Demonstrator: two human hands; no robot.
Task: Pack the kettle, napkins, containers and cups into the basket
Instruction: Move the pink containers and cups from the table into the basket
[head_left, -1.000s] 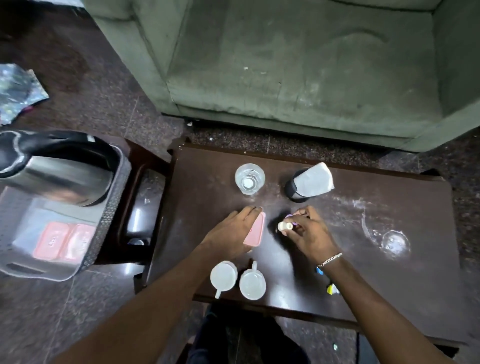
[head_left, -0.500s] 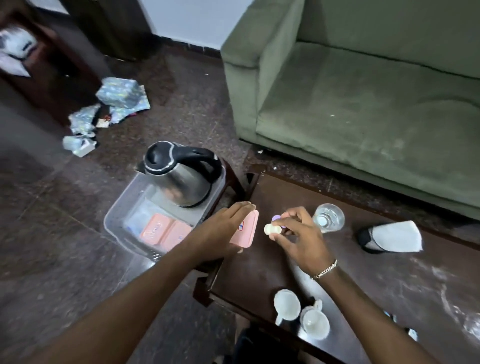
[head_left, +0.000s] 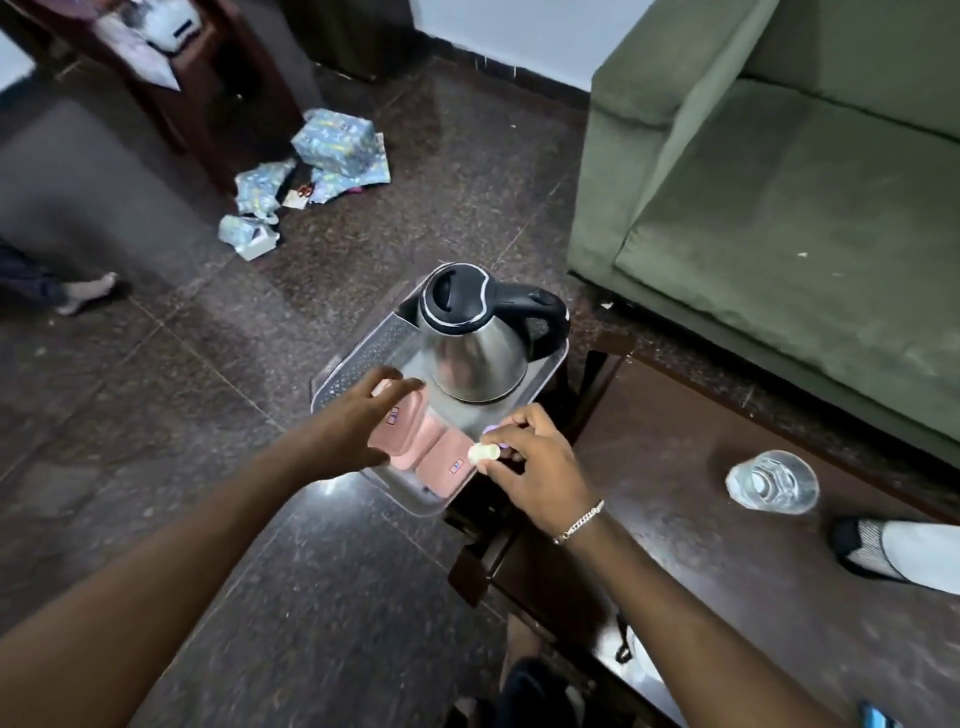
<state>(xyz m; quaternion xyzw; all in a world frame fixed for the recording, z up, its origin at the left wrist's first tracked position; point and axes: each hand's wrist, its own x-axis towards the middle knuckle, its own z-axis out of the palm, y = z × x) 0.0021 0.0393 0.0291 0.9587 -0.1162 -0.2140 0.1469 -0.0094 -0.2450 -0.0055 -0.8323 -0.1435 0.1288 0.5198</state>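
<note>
A clear plastic basket (head_left: 353, 374) with perforated walls sits left of the dark table (head_left: 727, 571). Inside it, at the far end, a steel kettle (head_left: 472, 353) with a black lid stands upright. Pink flat containers (head_left: 449, 465) lie at the basket's near end. My left hand (head_left: 358, 421) is over the basket, fingers and thumb around another pink container (head_left: 402, 428) just above those. My right hand (head_left: 530, 462) hovers at the basket's near right corner, pinching small cream and purple containers (head_left: 483, 453). On the table stand a clear glass (head_left: 771, 480) and a black napkin holder (head_left: 904, 551) with white napkins.
A green sofa (head_left: 779, 208) runs behind the table and basket. Wrapped parcels (head_left: 322, 156) lie on the stone floor by a dark wooden cabinet (head_left: 208, 78). Another person's foot (head_left: 85, 293) rests on the floor at far left.
Both hands lifted off the table and moved left to the basket, my left carrying the pink container, my right the small ones. The view swung left; the cups dropped out of sight.
</note>
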